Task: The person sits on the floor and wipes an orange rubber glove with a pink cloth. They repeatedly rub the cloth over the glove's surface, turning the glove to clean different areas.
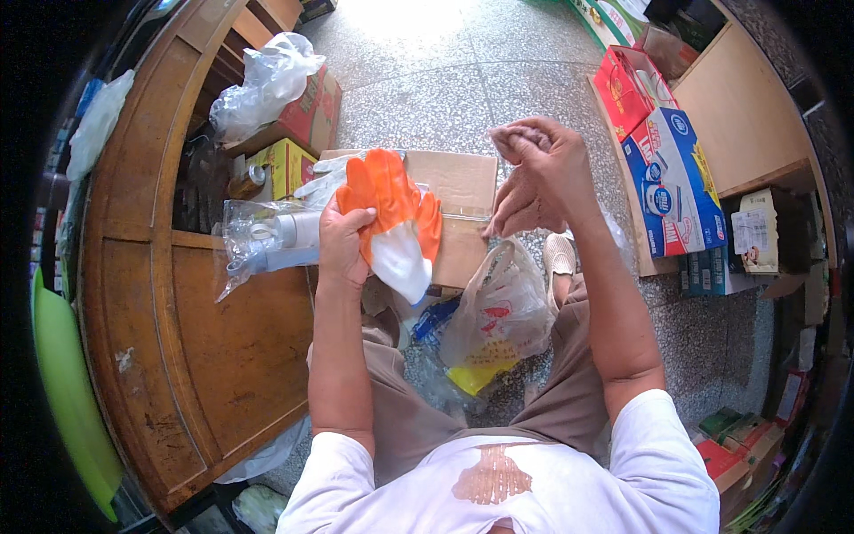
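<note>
1. While the person sits, a thin plastic bag (495, 320) with yellow and red contents hangs at the knees.
2. Raised, the left hand (342, 242) is clamped on orange-and-white gloves (396, 218); fingers point up, cuffs hang down.
3. Well apart from it, the right hand (538, 173) is curled shut on a brownish cloth (520, 136).
4. Beyond lies a flat cardboard box (458, 200), with clear packets (267, 240) on the wooden counter (213, 356).

Two hands show: the left hand (342, 245) and the right hand (538, 173). There is one orange-and-white work glove (396, 222), with a second white glove (320, 185) partly showing behind it. One flat brown cardboard box (458, 191) lies on the floor. One thin plastic bag (498, 316) rests on the lap. One clear packet of white rolls (267, 240) sits at the one wooden desk (222, 347).
</note>
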Tool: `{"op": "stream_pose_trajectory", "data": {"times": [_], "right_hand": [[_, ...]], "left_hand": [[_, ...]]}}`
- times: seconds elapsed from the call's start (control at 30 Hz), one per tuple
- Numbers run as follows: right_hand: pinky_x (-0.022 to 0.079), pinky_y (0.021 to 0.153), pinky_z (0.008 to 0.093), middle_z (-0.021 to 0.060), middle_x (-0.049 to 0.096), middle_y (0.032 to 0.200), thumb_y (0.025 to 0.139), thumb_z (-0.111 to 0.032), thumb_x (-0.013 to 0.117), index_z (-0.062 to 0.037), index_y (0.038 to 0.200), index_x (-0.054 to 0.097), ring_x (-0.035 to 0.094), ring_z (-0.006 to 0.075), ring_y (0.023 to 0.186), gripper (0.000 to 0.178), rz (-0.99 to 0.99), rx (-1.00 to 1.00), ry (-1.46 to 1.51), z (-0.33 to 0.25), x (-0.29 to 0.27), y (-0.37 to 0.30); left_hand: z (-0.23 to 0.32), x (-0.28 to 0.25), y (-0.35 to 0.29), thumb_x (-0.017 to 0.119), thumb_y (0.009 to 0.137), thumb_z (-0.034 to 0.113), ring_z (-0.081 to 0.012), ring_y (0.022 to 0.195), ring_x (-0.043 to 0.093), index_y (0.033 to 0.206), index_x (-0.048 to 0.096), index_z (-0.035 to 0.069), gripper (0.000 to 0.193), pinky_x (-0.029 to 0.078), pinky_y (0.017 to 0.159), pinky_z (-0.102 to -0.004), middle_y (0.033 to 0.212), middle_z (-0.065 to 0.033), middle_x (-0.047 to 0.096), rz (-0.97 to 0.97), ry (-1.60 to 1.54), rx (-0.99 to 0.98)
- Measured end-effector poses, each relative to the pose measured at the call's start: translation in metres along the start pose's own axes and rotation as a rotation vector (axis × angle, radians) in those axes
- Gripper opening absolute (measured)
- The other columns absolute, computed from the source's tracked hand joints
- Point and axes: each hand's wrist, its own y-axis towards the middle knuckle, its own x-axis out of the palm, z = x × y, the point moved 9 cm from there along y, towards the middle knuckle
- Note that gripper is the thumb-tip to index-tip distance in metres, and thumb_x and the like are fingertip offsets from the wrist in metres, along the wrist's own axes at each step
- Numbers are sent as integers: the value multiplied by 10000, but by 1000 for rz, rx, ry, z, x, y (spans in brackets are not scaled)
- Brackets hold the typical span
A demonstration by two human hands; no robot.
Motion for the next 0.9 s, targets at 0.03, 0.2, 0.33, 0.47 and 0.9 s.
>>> {"op": "stream_pose_trajectory", "data": {"times": [0.03,0.2,0.33,0.47,0.9], "right_hand": [[548,691,286,98,716,812,829,-241,725,-13,962,706,686,155,754,265,-70,43,46,6,2,1],[527,697,267,56,688,827,838,-238,722,7,963,689,636,106,759,277,-520,365,136,15,50,-32],[524,684,268,60,692,810,829,-288,736,15,958,702,633,104,737,331,-629,342,110,12,78,-54],[510,638,264,54,673,719,836,-239,700,26,867,710,616,91,684,267,-420,221,-28,28,61,-40],[520,637,258,53,666,751,849,-179,665,25,917,691,621,107,674,217,-508,466,254,47,45,-31]], "left_hand": [[-2,0,-1,454,769,-113,-251,1036,641,1264,467,-47,499,512,953,-400,1171,-162,607,11,24,-11],[-20,36,-6,412,776,-125,-275,1185,557,1401,333,-60,634,452,1018,-372,1323,-177,519,-65,253,61],[-48,84,-13,391,792,-128,-294,1352,391,1488,132,-53,746,357,1097,-360,1483,-209,347,-237,588,254],[-55,107,-20,445,794,-114,-287,1437,247,1511,12,-30,841,283,1143,-362,1557,-223,203,-392,606,325],[-97,54,4,708,854,106,-205,1128,584,1341,417,-49,588,478,968,-352,1306,-136,533,-239,-31,-318]]}}
